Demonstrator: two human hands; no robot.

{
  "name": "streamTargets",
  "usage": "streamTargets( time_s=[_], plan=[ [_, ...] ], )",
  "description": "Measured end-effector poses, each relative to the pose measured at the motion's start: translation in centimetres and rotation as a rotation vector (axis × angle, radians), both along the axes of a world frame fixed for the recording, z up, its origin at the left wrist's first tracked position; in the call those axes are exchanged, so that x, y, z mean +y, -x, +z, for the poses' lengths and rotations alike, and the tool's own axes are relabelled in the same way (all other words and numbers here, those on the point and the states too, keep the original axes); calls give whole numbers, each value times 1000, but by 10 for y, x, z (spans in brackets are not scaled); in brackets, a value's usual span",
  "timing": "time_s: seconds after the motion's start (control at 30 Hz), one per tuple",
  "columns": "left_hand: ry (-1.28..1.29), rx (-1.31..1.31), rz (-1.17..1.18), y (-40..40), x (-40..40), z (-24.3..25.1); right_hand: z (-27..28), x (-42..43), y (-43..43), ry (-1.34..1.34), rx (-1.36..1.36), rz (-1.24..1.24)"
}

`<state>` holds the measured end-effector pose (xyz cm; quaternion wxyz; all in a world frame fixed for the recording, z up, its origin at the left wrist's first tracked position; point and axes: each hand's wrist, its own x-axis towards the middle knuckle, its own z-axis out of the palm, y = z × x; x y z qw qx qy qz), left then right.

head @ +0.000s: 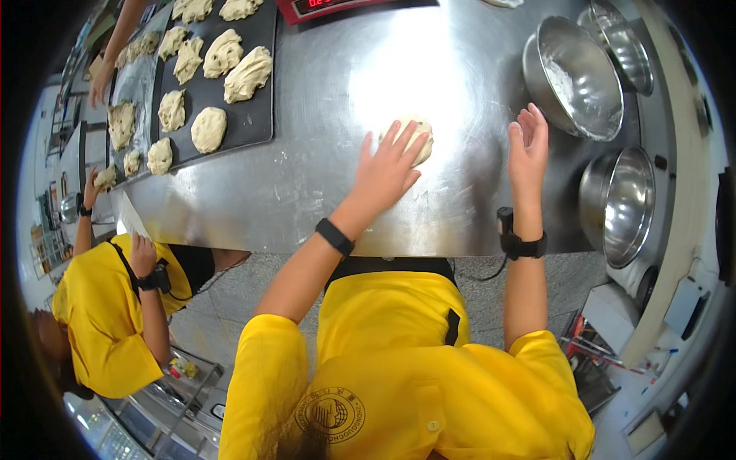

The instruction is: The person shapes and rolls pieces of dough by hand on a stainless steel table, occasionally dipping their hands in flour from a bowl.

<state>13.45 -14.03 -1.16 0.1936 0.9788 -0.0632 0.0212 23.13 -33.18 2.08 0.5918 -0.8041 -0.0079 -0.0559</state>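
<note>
My left hand (386, 169) lies with spread fingers on a round piece of dough (424, 145) on the stainless steel worktop (322, 190); the palm and fingers cover part of it. To the right, my right hand (529, 144) is raised with its fingers up and slightly curled, holding nothing, close to a large metal bowl (592, 86) with white residue inside. A black tray (247, 123) at the upper left bears several dough pieces, among them a smooth round one (209, 130) near its front edge.
A red digital scale (345, 8) stands at the worktop's far edge. More steel bowls, one (629, 207) at the right edge, flank my right arm. At left, a co-worker in a yellow shirt (109, 310) holds dough (106, 178) and a flat scraper (133, 217). Another person's arm (118, 49) reaches in above.
</note>
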Motion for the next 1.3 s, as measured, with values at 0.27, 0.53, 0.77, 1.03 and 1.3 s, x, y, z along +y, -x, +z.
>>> streamTargets(
  time_s=[0.27,0.53,0.77,1.03,1.3],
  plan=[
    [80,75,236,0,28,-9,-6,50,35,242,52,470],
    [278,-13,419,61,79,2,-39,125,21,750,-290,504],
    [437,17,494,76,105,6,-36,73,54,683,-85,586],
    [505,-28,586,88,121,8,-39,134,-26,659,-173,673],
    [617,-20,642,83,129,11,-18,102,79,695,-470,674]
  ],
)
